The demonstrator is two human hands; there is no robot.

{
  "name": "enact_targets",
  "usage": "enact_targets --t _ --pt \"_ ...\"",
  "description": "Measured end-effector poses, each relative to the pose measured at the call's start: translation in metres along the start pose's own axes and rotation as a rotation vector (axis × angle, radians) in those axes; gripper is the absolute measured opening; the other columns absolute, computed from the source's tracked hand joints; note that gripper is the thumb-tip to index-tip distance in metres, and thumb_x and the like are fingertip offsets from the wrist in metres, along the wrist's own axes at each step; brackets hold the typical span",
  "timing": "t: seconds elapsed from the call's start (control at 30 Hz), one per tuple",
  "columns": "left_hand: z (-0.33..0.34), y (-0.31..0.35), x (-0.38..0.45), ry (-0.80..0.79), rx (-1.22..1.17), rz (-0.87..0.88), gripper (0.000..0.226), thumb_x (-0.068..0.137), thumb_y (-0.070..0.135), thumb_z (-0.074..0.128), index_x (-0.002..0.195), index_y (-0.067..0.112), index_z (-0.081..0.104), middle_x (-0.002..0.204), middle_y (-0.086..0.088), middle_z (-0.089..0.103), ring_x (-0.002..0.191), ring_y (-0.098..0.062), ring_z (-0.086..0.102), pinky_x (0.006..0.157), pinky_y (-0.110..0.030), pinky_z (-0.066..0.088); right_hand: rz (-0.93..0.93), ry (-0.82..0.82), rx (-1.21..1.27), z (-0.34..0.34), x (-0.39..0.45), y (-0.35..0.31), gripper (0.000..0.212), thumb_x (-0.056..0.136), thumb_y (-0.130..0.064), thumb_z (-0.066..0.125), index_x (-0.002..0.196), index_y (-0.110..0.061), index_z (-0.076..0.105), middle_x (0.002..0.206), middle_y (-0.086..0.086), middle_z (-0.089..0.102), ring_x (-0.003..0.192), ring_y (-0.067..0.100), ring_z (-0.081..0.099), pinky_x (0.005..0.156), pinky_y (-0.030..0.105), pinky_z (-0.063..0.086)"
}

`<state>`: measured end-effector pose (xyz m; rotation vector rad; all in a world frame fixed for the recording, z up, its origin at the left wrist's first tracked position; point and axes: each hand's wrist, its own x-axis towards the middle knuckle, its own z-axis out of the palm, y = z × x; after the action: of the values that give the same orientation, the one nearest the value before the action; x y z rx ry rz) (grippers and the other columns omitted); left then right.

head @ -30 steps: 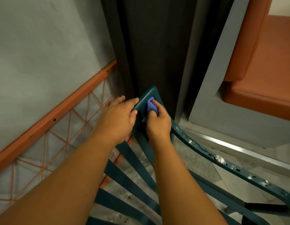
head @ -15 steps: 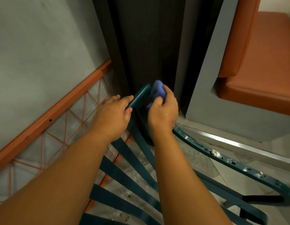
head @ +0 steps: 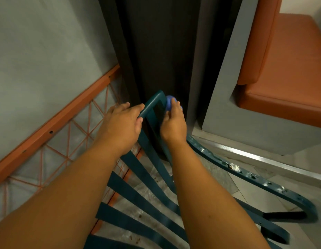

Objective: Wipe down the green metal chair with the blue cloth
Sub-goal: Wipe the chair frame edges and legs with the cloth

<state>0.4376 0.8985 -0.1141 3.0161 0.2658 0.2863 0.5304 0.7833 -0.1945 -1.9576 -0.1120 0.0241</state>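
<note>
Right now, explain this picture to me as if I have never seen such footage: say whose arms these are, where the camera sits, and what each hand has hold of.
There is no machine here. A person wears a wide-angle camera on the head, looking forward and down, so the two bare arms reaching in from the bottom are the wearer's own. There is only this one view.

The left hand has its grip on the top corner of the green metal chair, apparently to steady it. The right hand presses a bunched blue cloth against the same corner, from the other side. The chair's slats run below the arms, and its curved armrest shows pale specks and chipped spots.

Around it are a grey wall, an orange frame and an orange cushioned bench.
</note>
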Motion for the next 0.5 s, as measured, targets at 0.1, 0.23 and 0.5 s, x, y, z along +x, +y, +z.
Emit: enact_targets --t 0.1,0.23,0.5 --pt "-0.002 0.003 -0.001 0.007 0.014 0.009 0.045 0.097 0.027 0.040 0.141 0.018 0.040 0.136 -0.017 0.050 0.132 -0.029 0.038 0.108 -0.042 0.029 -0.136 -0.016 -0.059 0.003 -0.019 0.011 0.056 0.101 -0.016 0.039 0.152 -0.023 0.017 0.161 0.001 0.011 0.148 0.018 0.003 0.121 0.039 0.008" --pt "-0.002 0.005 -0.002 -0.003 -0.004 0.024 0.044 0.098 0.025 0.039 0.141 0.015 0.039 0.136 -0.016 0.051 0.132 -0.029 0.039 0.109 -0.043 0.029 0.220 -0.027 -0.329 -0.012 -0.007 0.030 0.059 0.092 -0.006 0.048 0.146 -0.021 0.031 0.153 0.009 0.030 0.142 0.029 0.024 0.115 0.047 0.026" --pt "-0.002 0.004 -0.002 -0.003 0.001 0.023 0.045 0.098 0.024 0.039 0.141 0.014 0.039 0.135 -0.019 0.051 0.131 -0.030 0.040 0.109 -0.042 0.028 -0.122 -0.027 -0.164 -0.005 -0.039 0.039 0.062 0.098 -0.008 0.044 0.152 -0.027 0.017 0.161 0.000 0.007 0.148 0.017 -0.001 0.121 0.041 0.007"
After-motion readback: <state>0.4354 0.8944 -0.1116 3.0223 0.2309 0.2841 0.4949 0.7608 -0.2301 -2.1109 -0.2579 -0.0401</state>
